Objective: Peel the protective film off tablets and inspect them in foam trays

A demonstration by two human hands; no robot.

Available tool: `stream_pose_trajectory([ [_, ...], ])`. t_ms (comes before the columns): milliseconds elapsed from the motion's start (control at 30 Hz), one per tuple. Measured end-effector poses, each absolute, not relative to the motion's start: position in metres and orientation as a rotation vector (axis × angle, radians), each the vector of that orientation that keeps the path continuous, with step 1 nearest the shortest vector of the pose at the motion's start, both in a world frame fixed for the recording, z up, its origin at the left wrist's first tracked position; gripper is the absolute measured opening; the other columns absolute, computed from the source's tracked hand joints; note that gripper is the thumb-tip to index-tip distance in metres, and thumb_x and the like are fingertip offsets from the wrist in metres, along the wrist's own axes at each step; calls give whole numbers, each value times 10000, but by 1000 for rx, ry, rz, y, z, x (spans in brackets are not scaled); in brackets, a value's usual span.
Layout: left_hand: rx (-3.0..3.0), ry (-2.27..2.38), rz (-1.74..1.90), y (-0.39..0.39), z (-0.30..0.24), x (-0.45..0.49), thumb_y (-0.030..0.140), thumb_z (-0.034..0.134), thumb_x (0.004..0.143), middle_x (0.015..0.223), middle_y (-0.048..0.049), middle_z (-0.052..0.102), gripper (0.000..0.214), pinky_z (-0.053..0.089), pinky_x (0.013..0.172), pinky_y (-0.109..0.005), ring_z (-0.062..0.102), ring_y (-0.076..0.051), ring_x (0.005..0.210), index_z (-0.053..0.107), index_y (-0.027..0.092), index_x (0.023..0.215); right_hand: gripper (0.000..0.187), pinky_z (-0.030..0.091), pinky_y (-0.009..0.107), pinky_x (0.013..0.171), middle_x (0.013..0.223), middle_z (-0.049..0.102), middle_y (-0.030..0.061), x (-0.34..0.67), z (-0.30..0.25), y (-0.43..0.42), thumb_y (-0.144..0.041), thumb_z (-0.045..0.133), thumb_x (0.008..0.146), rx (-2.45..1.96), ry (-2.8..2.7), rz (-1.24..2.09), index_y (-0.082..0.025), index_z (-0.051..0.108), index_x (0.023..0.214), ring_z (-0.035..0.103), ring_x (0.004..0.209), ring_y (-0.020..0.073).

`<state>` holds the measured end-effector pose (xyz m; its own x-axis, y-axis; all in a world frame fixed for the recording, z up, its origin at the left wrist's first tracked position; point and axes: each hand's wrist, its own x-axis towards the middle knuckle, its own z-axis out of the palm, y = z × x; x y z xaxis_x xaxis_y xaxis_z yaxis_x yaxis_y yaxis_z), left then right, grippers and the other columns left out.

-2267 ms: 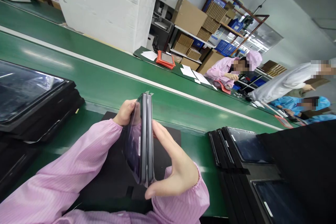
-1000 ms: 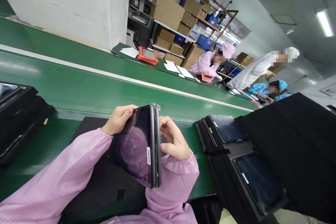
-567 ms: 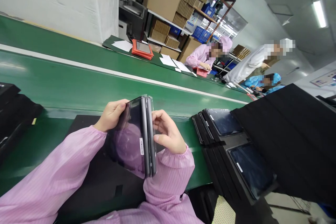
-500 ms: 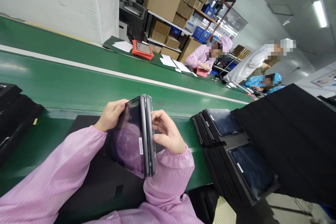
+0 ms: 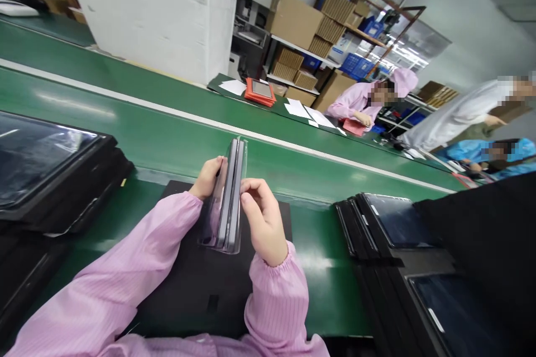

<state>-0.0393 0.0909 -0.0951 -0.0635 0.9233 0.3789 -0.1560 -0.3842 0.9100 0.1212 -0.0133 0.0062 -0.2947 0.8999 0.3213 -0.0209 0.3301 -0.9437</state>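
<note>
Two film-wrapped tablets point(image 5: 228, 201) stand on edge face to face between my hands, their thin grey sides turned toward me. My left hand point(image 5: 208, 177) is closed on the left tablet's far upper edge, its fingers partly hidden behind the screen. Against the right tablet, my right hand point(image 5: 263, 217) pinches at the side with thumb and bent fingers, where clear film sticks out. Beneath them lies a flat black board point(image 5: 188, 290) on the green bench point(image 5: 326, 268).
Black trays holding tablets point(image 5: 402, 220) are stacked to the right, beside a raised black panel point(image 5: 494, 223). More trays with a tablet point(image 5: 46, 156) stand at the left. Across the green belt lie red-cased tablets point(image 5: 259, 89) and white papers; several co-workers sit or stand beyond.
The tablets have turned so that their edges face me more and the screen shows less. My view has swung left, bringing the left tray stack further into sight.
</note>
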Motion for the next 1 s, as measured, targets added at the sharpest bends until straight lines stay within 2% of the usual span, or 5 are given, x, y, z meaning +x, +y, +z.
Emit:
stream_pose_trajectory([
  [400,1382,827,1626,75,-89,-41,763,463,896,550,-2,484,632,329,502,-300,407,-135,519,509,192,628,121,512,332,855,941,602,32,128,14,-19,-285,672,852,-586,-1686,1199,-236,595,932,599,896,189],
  [733,1549,668,1622,56,-76,-40,814,424,878,523,-17,478,698,315,524,-324,403,-146,507,509,194,570,211,497,363,856,878,613,21,137,29,-33,-324,750,805,-453,-1977,1222,-236,580,894,590,834,190],
  [867,1625,634,1596,52,-71,-40,798,413,896,523,-21,489,706,316,518,-316,408,-142,502,515,185,561,204,499,354,838,868,612,22,141,30,-35,-339,719,815,-435,-2011,1190,-230,564,889,583,818,187],
  [1000,1685,604,1576,50,-65,-41,765,410,918,522,-19,505,681,339,527,-311,435,-152,513,555,177,606,181,494,326,828,857,602,12,143,31,-35,-278,707,787,-412,-2025,1198,-223,560,876,580,806,169],
])
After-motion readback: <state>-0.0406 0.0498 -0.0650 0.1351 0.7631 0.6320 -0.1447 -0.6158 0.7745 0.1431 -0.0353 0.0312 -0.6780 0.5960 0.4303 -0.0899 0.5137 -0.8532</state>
